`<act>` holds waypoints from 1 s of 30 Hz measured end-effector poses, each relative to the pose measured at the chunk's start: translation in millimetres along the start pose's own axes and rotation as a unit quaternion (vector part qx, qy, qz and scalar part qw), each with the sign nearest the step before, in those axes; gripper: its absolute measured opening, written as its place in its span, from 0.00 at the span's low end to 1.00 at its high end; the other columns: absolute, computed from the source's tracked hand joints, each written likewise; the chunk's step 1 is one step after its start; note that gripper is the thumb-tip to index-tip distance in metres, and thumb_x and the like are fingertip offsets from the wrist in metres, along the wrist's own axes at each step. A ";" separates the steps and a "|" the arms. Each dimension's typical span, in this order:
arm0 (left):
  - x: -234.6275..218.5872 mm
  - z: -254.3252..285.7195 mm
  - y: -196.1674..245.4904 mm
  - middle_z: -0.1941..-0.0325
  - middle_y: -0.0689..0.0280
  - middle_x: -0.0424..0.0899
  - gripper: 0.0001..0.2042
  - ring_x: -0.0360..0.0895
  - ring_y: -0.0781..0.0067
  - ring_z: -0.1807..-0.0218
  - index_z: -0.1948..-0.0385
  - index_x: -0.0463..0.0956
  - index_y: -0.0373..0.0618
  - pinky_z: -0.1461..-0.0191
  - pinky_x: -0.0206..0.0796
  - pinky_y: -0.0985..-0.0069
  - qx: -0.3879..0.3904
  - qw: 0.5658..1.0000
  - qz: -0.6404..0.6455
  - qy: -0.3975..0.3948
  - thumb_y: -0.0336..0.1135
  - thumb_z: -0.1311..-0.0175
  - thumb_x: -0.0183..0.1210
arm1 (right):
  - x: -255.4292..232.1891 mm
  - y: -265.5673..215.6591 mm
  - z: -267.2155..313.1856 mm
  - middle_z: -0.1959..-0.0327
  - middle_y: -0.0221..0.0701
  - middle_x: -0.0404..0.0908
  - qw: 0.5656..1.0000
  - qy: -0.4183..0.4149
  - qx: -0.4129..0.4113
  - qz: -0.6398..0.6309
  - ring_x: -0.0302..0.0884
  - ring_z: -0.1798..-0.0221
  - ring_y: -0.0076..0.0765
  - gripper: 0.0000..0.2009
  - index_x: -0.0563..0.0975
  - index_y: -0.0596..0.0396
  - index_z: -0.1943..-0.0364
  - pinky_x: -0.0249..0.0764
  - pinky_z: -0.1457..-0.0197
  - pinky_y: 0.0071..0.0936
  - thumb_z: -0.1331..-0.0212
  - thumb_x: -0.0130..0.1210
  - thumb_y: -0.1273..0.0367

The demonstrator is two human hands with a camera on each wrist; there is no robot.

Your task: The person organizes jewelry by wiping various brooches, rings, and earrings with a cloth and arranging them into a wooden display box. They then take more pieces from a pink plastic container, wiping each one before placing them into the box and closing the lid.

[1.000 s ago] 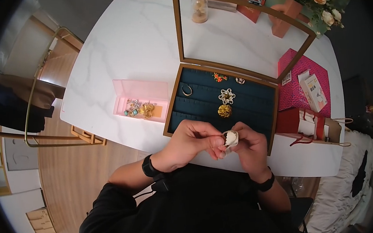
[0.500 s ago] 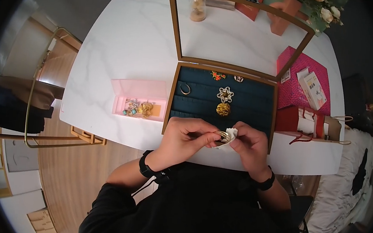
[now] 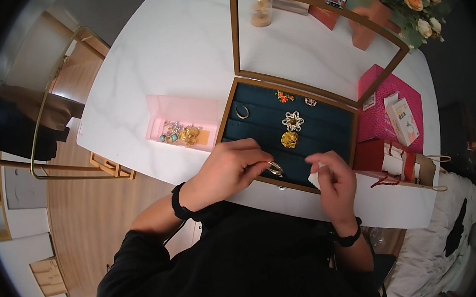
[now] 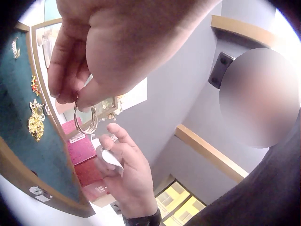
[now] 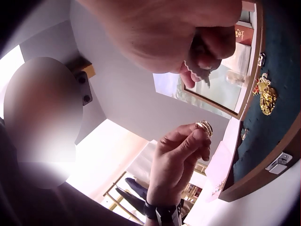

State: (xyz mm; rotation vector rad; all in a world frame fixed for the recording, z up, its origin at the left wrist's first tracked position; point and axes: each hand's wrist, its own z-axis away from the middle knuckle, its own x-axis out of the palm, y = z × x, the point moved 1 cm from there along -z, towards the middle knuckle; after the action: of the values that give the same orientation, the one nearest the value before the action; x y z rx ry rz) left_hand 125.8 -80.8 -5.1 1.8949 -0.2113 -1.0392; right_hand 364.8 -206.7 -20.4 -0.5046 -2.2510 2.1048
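My left hand (image 3: 225, 170) pinches a gold-toned hoop of a few thin bands (image 4: 89, 125) between thumb and fingertips, over the near edge of a wooden jewelry case (image 3: 323, 142). To the right, apart from the hoop, my right hand (image 3: 338, 183) grips a small white cloth (image 3: 314, 179) with a scalloped edge, its fingers curled round it. Inside the case, on dark teal lining, lie a silvery flower-shaped ornament (image 3: 293, 121), a round gold ornament (image 3: 289, 140), a red-orange ornament (image 3: 284, 97) and another hoop (image 3: 242, 111).
The case's framed lid (image 3: 234, 35) stands raised at the back. An open pink box (image 3: 182, 108) with mixed jewelry sits to the left. On the right are a bright pink box (image 3: 376, 84), a small white carton (image 3: 403, 120) and a red bag (image 3: 370, 154). Flowers (image 3: 414, 2) stand behind.
The hands have come apart. The hoop, earlier wrapped in the cloth between both hands, is now clear of it in my left hand, while the cloth has moved right with my right hand.
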 end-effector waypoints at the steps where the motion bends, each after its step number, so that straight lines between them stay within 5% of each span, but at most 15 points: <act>1: 2.5 0.8 -1.2 0.63 0.60 0.89 0.06 0.88 0.61 0.66 0.57 0.90 0.38 0.63 0.76 0.68 0.008 1.000 0.007 0.008 0.23 0.33 0.72 | -0.8 -1.7 -0.4 0.57 0.33 0.85 0.995 -0.060 -0.028 0.073 0.83 0.56 0.23 0.10 0.85 0.58 0.49 0.76 0.55 0.23 0.23 0.52 0.79; 6: 5.1 2.5 -0.9 0.63 0.60 0.88 0.06 0.88 0.60 0.66 0.57 0.90 0.38 0.64 0.76 0.69 0.024 0.999 0.018 0.017 0.23 0.33 0.72 | 30.4 -11.5 -4.4 0.65 0.33 0.86 0.994 -0.082 -0.018 0.070 0.83 0.64 0.24 0.10 0.86 0.61 0.50 0.75 0.59 0.23 0.32 0.70 0.74; 10: 2.4 3.1 -4.0 0.62 0.60 0.89 0.06 0.88 0.62 0.65 0.57 0.90 0.37 0.63 0.77 0.70 0.019 0.999 0.044 0.014 0.23 0.33 0.72 | 37.1 -3.5 -8.8 0.65 0.33 0.89 0.995 -0.089 0.012 0.053 0.84 0.63 0.21 0.08 0.87 0.61 0.52 0.77 0.58 0.23 0.29 0.69 0.72; 12: 0.5 4.0 -7.4 0.62 0.61 0.90 0.06 0.89 0.66 0.65 0.57 0.90 0.36 0.62 0.78 0.72 0.015 0.999 0.051 0.011 0.22 0.33 0.72 | 36.9 1.4 -11.2 0.66 0.31 0.89 0.989 -0.111 0.090 -0.039 0.84 0.62 0.19 0.07 0.87 0.63 0.53 0.77 0.57 0.22 0.27 0.68 0.72; 15: 1.8 7.5 -18.2 0.59 0.62 0.92 0.07 0.90 0.74 0.61 0.54 0.88 0.34 0.57 0.82 0.76 -0.099 0.974 0.203 -0.019 0.20 0.31 0.71 | 37.7 8.8 -14.3 0.66 0.28 0.90 0.984 -0.123 0.082 -0.104 0.84 0.61 0.17 0.08 0.88 0.63 0.52 0.77 0.56 0.22 0.26 0.66 0.71; 17: 4.7 9.9 -24.7 0.56 0.60 0.93 0.08 0.90 0.76 0.56 0.52 0.86 0.31 0.51 0.85 0.76 -0.158 0.908 0.386 -0.026 0.18 0.30 0.70 | 37.5 7.5 -17.1 0.65 0.28 0.90 0.979 -0.129 0.101 -0.117 0.84 0.61 0.18 0.08 0.88 0.63 0.52 0.77 0.55 0.21 0.25 0.66 0.71; 23: 12.6 16.0 -39.0 0.56 0.58 0.93 0.08 0.92 0.73 0.55 0.50 0.85 0.32 0.48 0.87 0.74 -0.171 0.862 0.477 -0.017 0.19 0.27 0.68 | 39.3 9.7 -17.8 0.65 0.29 0.90 0.971 -0.135 0.125 -0.156 0.85 0.61 0.18 0.08 0.87 0.63 0.51 0.77 0.55 0.19 0.24 0.65 0.71; 30: 13.2 16.5 -39.0 0.56 0.59 0.93 0.07 0.92 0.72 0.54 0.51 0.86 0.32 0.46 0.87 0.74 -0.141 0.874 0.465 -0.018 0.18 0.27 0.67 | 39.9 8.6 -15.1 0.63 0.29 0.91 0.970 -0.115 0.124 -0.173 0.85 0.61 0.19 0.07 0.88 0.62 0.52 0.79 0.54 0.20 0.29 0.69 0.74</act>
State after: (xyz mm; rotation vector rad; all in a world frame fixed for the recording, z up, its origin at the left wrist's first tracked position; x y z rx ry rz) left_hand 111.7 -77.0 -47.0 1.2455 -0.8482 -0.3971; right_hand 332.4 -182.0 -35.6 0.1418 -1.9477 2.2976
